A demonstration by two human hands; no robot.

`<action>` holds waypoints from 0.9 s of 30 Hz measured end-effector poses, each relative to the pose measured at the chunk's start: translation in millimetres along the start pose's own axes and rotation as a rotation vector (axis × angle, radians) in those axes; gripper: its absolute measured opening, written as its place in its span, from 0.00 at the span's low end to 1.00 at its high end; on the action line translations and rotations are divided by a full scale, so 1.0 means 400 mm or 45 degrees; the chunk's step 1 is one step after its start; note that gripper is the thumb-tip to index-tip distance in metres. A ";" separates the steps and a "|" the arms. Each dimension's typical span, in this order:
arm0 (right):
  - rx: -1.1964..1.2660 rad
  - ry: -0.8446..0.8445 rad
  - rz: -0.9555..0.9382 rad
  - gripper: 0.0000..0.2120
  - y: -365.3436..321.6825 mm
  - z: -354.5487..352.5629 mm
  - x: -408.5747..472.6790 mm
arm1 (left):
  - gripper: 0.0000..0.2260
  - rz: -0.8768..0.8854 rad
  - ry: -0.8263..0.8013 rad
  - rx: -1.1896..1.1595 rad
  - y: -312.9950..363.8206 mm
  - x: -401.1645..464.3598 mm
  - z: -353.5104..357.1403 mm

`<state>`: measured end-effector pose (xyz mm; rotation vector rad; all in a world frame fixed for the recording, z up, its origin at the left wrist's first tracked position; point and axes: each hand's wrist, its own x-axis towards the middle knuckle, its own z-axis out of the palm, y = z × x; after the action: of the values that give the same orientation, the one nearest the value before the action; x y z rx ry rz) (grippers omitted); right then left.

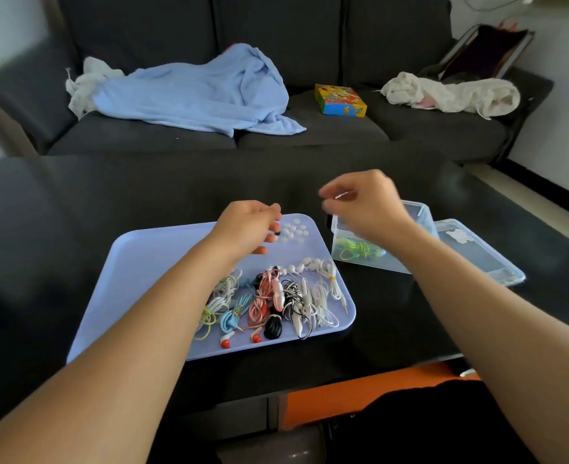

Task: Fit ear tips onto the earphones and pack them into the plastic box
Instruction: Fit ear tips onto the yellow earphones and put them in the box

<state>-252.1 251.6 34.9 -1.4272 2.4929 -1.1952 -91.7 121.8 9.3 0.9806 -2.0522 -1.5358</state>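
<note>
While one green earphone set (360, 248) lay in the plastic box (382, 236), right of centre, approx. nine sets (276, 301) waited on the tray (149, 259). Left hand (248, 229) reached toward loose ear tips (293, 231), holding nothing; right hand (365, 204) too blurred to tell.

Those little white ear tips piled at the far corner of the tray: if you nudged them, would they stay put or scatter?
The ear tips would probably scatter: they lie loose, are tiny and look rounded, so a nudge may roll them. The tray has a raised rim, which would likely stop most. They look very light, so pinching one singly, as the left hand hovers to do, may take care.
</note>
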 end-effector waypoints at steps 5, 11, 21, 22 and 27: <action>-0.164 -0.599 -0.297 0.06 -0.099 0.170 -0.026 | 0.12 0.154 0.095 0.901 -0.045 -0.014 -0.101; -0.134 -0.710 -0.272 0.06 -0.116 0.251 0.013 | 0.17 -0.310 -0.159 1.122 -0.096 -0.058 -0.227; -0.122 -1.005 -0.260 0.34 -0.230 0.316 -0.050 | 0.13 -0.426 -0.402 0.847 -0.155 -0.089 -0.305; -0.158 -1.040 -0.255 0.36 -0.241 0.322 -0.058 | 0.13 -0.414 -0.394 0.809 -0.155 -0.090 -0.306; -0.240 -1.070 -0.337 0.18 -0.269 0.340 -0.077 | 0.12 -0.359 -0.251 0.762 -0.150 -0.094 -0.301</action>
<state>-105.3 162.5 -3.3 -1.8339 1.8842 -0.2412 32.9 59.8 -5.1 1.4274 -2.6908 -1.1865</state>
